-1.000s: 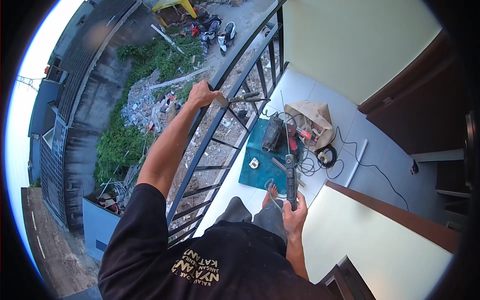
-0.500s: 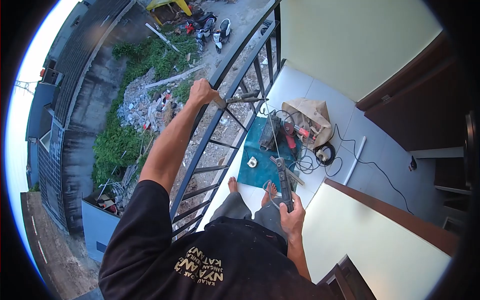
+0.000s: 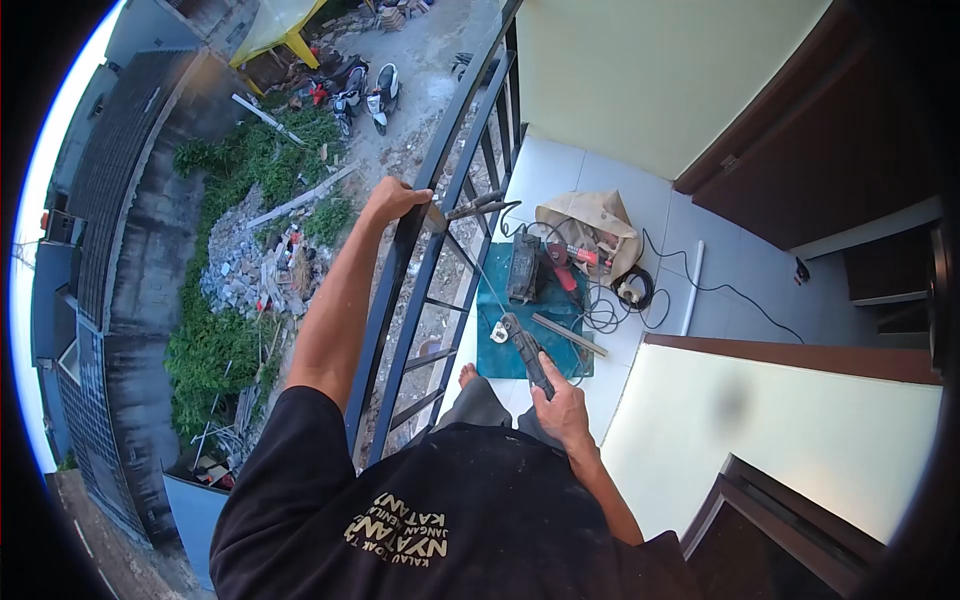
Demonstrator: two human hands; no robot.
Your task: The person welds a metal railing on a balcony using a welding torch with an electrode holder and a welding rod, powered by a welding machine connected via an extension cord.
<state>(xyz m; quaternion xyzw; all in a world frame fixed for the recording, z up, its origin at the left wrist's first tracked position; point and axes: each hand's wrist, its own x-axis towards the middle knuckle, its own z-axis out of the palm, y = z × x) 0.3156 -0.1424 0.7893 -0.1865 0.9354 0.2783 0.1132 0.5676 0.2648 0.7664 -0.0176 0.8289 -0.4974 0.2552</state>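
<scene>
My left hand point(image 3: 398, 198) is wrapped over the top bar of the black metal railing point(image 3: 385, 300). Just beside it, a cable clamp point(image 3: 476, 206) grips a short flat piece point(image 3: 435, 219) at the rail. My right hand point(image 3: 562, 408), low in front of my body, is closed round the handle of a welding electrode holder point(image 3: 527, 352). From its jaw a thin welding rod point(image 3: 490, 284) slants up and left toward the railing. Below it a green mat point(image 3: 488, 360) covers part of the tiled floor, with a small white object point(image 3: 498, 333) partly behind the holder.
A dark welding machine point(image 3: 523, 268) and a red angle grinder point(image 3: 562, 268) sit on the mat, near a metal bar point(image 3: 570, 335). Around them lie a canvas bag point(image 3: 560, 210), coiled cable point(image 3: 648, 298) and a white pipe point(image 3: 693, 290). Beyond the railing, the ground drops to rubble point(image 3: 245, 265).
The electrode holder has tilted left, and its rod now slants toward the railing instead of pointing nearly straight up. My left hand stays on the rail. The view has shifted.
</scene>
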